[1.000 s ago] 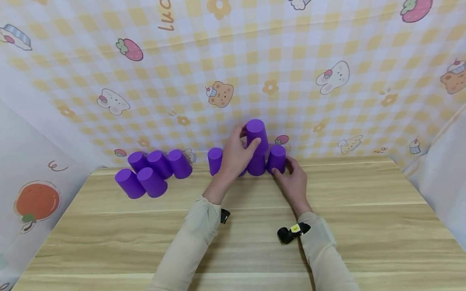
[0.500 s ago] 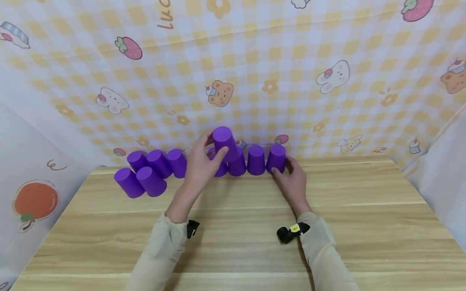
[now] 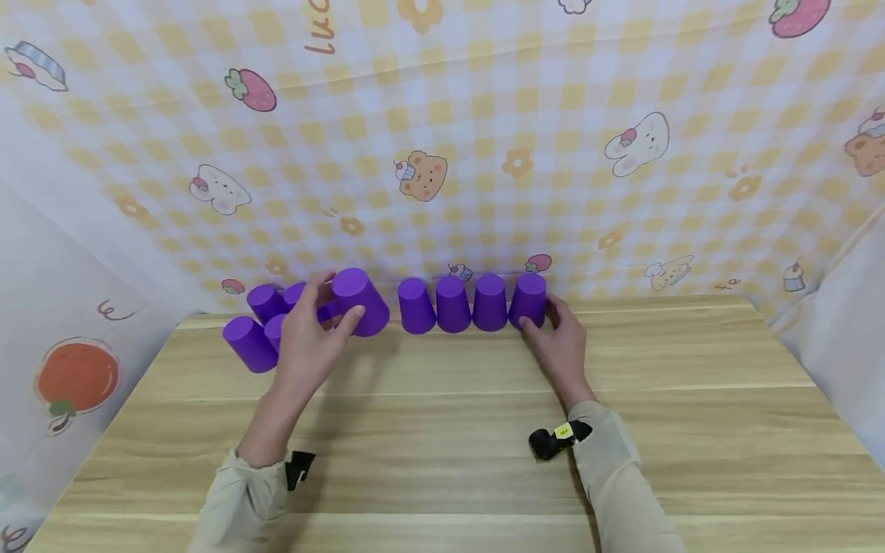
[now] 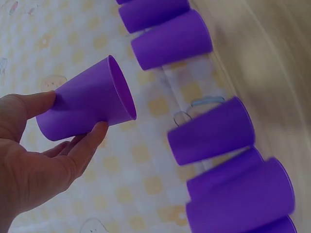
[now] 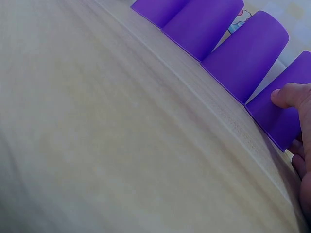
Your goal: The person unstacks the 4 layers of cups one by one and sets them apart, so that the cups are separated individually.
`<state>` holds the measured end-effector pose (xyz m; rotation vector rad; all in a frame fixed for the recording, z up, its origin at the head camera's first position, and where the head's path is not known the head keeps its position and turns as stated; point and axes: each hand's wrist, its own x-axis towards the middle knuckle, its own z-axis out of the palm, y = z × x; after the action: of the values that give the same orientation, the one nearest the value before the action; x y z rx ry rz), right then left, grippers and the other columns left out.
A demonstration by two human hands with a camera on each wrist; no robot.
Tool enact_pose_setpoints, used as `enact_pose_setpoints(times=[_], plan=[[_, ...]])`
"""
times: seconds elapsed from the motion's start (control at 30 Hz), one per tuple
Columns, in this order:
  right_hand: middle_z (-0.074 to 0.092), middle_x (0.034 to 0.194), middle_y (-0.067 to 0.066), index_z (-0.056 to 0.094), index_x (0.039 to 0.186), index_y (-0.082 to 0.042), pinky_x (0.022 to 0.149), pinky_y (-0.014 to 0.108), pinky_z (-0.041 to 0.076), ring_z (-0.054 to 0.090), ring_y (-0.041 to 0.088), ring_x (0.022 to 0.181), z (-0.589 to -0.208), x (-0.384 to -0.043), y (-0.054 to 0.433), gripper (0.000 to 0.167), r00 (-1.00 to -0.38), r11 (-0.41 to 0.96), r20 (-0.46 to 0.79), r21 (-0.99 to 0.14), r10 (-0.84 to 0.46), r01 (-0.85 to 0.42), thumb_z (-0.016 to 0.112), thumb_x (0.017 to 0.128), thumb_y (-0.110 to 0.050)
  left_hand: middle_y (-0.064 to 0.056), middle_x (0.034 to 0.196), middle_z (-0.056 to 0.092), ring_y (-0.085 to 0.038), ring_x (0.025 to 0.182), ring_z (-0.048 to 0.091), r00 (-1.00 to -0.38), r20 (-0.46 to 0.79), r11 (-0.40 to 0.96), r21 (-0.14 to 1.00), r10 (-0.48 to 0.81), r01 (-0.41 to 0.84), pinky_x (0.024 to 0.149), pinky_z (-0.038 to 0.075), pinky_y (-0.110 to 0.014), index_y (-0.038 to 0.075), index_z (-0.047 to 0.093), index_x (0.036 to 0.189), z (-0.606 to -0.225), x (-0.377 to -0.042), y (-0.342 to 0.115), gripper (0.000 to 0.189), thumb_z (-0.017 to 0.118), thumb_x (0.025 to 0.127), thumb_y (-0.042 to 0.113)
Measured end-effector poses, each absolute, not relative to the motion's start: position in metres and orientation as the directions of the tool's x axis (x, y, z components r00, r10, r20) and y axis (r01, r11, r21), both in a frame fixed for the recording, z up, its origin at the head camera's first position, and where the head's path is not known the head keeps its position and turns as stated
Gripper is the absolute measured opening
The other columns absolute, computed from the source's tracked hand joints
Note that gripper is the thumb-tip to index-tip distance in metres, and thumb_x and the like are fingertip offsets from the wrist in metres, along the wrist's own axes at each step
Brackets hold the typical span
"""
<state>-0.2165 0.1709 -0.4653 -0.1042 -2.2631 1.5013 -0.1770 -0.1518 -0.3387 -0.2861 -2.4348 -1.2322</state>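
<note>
My left hand grips a purple plastic cup mouth down, thumb on the near side and fingers behind. In the left wrist view this cup is off the table, its rim facing the standing cups. My right hand holds the rightmost purple cup of a row, thumb in front, fingers round its far side. That cup stands on the table against its neighbour in the right wrist view. Several upside-down cups make up the row.
Left of the row, a cluster of upside-down purple cups stands partly hidden behind my left hand. A yellow checked cloth hangs right behind the cups. The wooden table stretches toward me.
My left hand has carried its cup from above the row leftward and down, to between the row and the left cluster. The right hand stays at the rightmost cup.
</note>
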Motion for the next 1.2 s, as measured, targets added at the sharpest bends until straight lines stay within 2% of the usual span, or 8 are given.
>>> enact_pose_setpoints(times=[0.3, 0.63, 0.97, 1.2], plan=[[0.056, 0.123, 0.020, 0.050, 0.128, 0.002, 0.097, 0.034, 0.043, 0.055, 0.030, 0.112, -0.464, -0.217, 0.172, 0.058, -0.907, 0.422, 0.306, -0.891, 0.289, -0.166, 0.074, 0.078, -0.015, -0.023, 0.117, 0.056, -0.035, 0.106, 0.056, -0.900, 0.433, 0.656, 0.667, 0.043, 0.352, 0.078, 0.053, -0.043, -0.004, 0.044, 0.130, -0.349, -0.170, -0.182, 0.051, 0.066, 0.085, 0.004], [0.055, 0.123, 0.021, 0.050, 0.128, 0.002, 0.097, 0.035, 0.043, 0.054, 0.031, 0.112, -0.463, -0.216, 0.171, 0.057, -0.906, 0.418, 0.311, -0.892, 0.287, -0.173, 0.074, 0.079, -0.014, -0.031, 0.117, 0.053, -0.042, 0.105, 0.054, -0.918, 0.393, 0.729, 0.614, 0.048, 0.301, 0.082, 0.049, -0.052, -0.011, 0.041, 0.130, -0.361, -0.168, -0.197, 0.055, 0.067, 0.084, 0.007], [0.056, 0.122, 0.022, 0.050, 0.127, 0.003, 0.097, 0.035, 0.043, 0.055, 0.031, 0.112, -0.462, -0.215, 0.170, 0.056, -0.907, 0.412, 0.307, -0.895, 0.288, -0.172, 0.074, 0.079, -0.014, -0.033, 0.116, 0.051, -0.043, 0.106, 0.051, -0.922, 0.381, 0.745, 0.593, 0.074, 0.304, 0.087, 0.044, -0.053, -0.014, 0.039, 0.129, -0.375, -0.167, -0.201, 0.058, 0.067, 0.082, 0.002], [0.056, 0.122, 0.021, 0.050, 0.127, 0.003, 0.097, 0.035, 0.043, 0.055, 0.030, 0.111, -0.461, -0.215, 0.170, 0.056, -0.908, 0.414, 0.301, -0.895, 0.290, -0.164, 0.074, 0.079, -0.015, -0.032, 0.112, 0.054, -0.041, 0.099, 0.054, -0.925, 0.372, 0.751, 0.587, 0.084, 0.304, 0.081, 0.048, -0.051, -0.014, 0.041, 0.126, -0.384, -0.170, -0.200, 0.055, 0.068, 0.080, 0.001]])
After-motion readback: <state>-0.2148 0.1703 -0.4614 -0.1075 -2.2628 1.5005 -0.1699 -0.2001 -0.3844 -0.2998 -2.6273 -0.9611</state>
